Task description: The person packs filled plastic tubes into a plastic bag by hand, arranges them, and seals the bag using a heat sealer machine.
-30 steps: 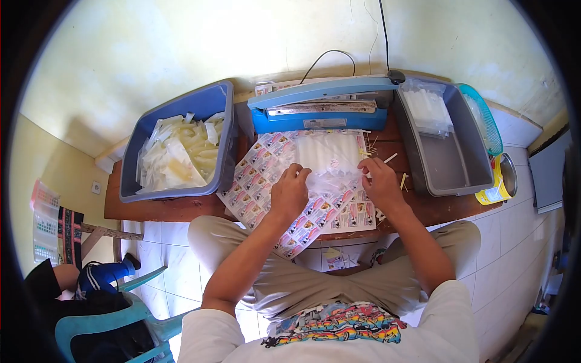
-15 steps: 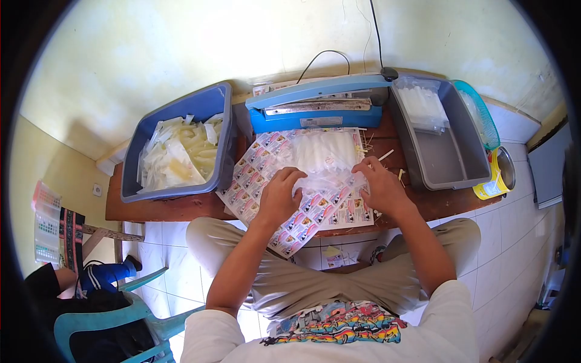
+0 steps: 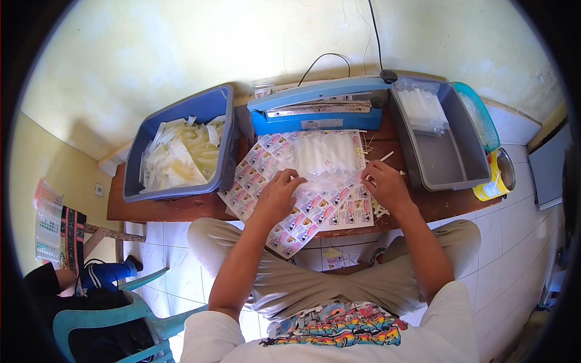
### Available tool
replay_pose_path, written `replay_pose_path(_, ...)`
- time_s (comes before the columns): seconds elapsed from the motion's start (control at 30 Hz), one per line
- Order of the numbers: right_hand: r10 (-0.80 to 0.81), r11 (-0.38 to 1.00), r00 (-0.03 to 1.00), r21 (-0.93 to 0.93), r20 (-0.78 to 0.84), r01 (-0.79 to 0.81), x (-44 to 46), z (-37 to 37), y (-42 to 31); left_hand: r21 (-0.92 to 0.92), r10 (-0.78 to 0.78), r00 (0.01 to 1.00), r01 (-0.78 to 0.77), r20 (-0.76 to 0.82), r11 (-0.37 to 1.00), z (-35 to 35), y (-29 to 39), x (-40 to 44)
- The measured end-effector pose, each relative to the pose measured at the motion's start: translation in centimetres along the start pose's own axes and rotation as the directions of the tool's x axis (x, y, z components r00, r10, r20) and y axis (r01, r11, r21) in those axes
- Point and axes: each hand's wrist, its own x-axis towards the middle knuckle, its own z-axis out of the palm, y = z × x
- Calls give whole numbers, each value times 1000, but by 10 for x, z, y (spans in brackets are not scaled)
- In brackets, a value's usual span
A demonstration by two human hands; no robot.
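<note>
A clear plastic bag (image 3: 327,153) packed with a row of white tube-shaped pieces lies on printed label sheets (image 3: 257,172). Its loose, crinkled end points toward me. My left hand (image 3: 278,192) is at the left corner of that end, fingers curled and thumb close to the index finger on the film. At the right corner, my right hand (image 3: 385,185) pinches the edge with bent fingers. The exact fingertip contact is small and partly hidden. Just behind the bag stands a blue heat sealer (image 3: 318,121) with its arm raised.
A blue-grey tub (image 3: 227,142) of pale filled plastic packets is on the left. On the right, a grey tub (image 3: 445,163) holds packed bags, beside a green basket (image 3: 484,118) and a yellow can (image 3: 493,181). Yellowish scraps lie near my right hand. A green chair (image 3: 103,314) stands lower left.
The bag's loose end has gone from bunched up between my hands to lying flatter. My right hand has moved slightly right and my left slightly left and down.
</note>
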Motion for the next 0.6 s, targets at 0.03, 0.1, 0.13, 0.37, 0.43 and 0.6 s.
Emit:
replay_pose_path(0.03, 78, 995, 996, 58, 39, -80, 1, -1, -1, 16, 1, 1000, -2, 28, 1000, 5, -2, 0)
replay_pose_path(0.1, 49, 998, 999, 43, 22, -50, 0, -1, -2, 21, 6, 1000, -6, -11, 1000, 11, -2, 1)
replay_pose_path(0.13, 28, 999, 1000, 29, 3, -28, 0, 0, -1, 27, 17, 999, -16, -44, 1000, 13, -3, 2)
replay_pose_path(0.37, -32, 999, 990, 29, -140, 36, 9, 0, 12, -47, 30, 963, -43, -266, 998, 6, -6, 12)
replay_pose_path(0.43, 5, 986, 982, 165, -191, 27, 14, -4, 8, -76, -1, 958, -21, -287, 997, 2, -9, 15)
replay_pose_path(0.6, 11, 983, 956, 178, -294, 43, 40, -14, -4, -65, -15, 919, -11, -395, 998, -15, -5, 32)
